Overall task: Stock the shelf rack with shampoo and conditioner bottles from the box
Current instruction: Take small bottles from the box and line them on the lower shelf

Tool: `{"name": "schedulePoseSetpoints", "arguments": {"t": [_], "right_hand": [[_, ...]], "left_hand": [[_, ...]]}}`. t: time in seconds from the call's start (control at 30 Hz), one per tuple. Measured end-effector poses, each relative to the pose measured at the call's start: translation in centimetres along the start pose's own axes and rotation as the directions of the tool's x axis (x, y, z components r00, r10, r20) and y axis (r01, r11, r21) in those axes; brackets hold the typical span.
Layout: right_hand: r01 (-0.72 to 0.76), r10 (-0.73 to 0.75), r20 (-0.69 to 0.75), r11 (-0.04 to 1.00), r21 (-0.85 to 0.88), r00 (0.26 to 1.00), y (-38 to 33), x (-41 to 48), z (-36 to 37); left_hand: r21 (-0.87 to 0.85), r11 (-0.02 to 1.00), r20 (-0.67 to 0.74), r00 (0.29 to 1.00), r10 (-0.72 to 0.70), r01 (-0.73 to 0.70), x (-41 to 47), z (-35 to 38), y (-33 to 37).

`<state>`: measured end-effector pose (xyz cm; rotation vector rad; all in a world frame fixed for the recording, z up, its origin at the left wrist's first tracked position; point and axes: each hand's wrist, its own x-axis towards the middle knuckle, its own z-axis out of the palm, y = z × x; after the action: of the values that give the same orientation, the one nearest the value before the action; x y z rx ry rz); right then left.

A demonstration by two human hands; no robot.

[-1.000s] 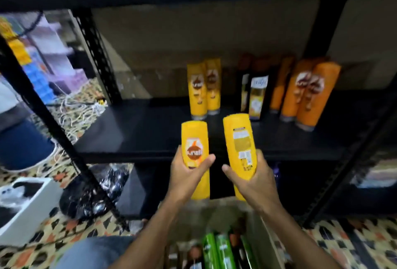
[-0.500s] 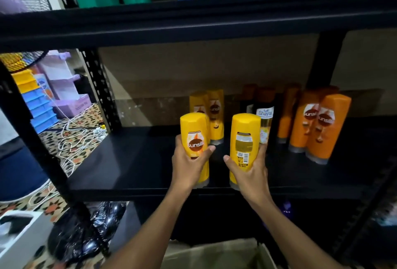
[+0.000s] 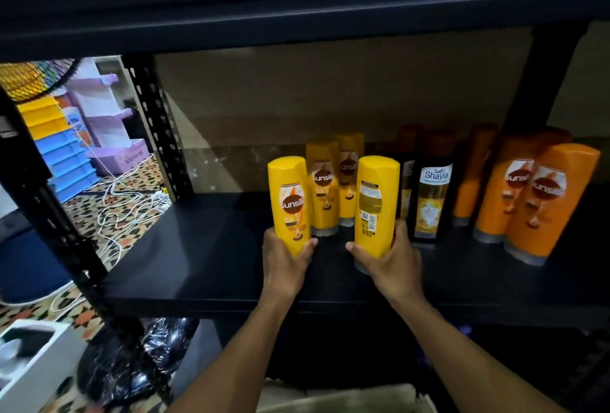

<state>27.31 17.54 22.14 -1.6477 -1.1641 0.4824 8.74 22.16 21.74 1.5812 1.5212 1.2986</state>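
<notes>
My left hand (image 3: 285,264) grips a yellow Sunsilk bottle (image 3: 289,201), label facing me, upright over the black shelf (image 3: 185,257). My right hand (image 3: 388,259) grips a second yellow bottle (image 3: 376,201), its back label with barcode toward me. Both bottles stand cap-down just in front of two more yellow Sunsilk bottles (image 3: 325,186) at the shelf's middle. To the right stand dark Safi Shayla bottles (image 3: 432,198) and several orange Sunsilk bottles (image 3: 544,201). The top edge of the cardboard box (image 3: 333,397) shows at the bottom, between my forearms.
The upper shelf board (image 3: 297,7) hangs low overhead. A perforated black upright (image 3: 158,129) and a front post (image 3: 49,214) frame the left side. White cables (image 3: 125,201) lie on the patterned floor; a black plastic bag (image 3: 132,363) sits below left.
Both hands have carried the two yellow bottles up from the box and forward onto the shelf, close to the yellow bottles standing there. The view has risen with them.
</notes>
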Motion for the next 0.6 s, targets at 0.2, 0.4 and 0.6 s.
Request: {"name": "schedulePoseSetpoints", "arguments": {"t": [0.2, 0.4, 0.6], "right_hand": [[-0.043, 0.042, 0.015, 0.999, 0.016, 0.999, 0.6, 2.6, 2.0], [-0.018, 0.035, 0.140, 0.992, -0.122, 0.989, 1.1, 2.8, 2.5], [0.014, 0.028, 0.174, 0.971, -0.238, 0.984, 1.1, 2.8, 2.4]], "left_hand": [[-0.019, 1.000, 0.009, 1.000, 0.005, -0.004, 2.8, -0.1, -1.2], [-0.052, 0.997, -0.028, 0.998, 0.061, -0.062, 2.4, 0.3, -0.9], [-0.045, 0.995, -0.039, 0.996, 0.084, -0.086, 2.4, 0.4, -0.8]]}}
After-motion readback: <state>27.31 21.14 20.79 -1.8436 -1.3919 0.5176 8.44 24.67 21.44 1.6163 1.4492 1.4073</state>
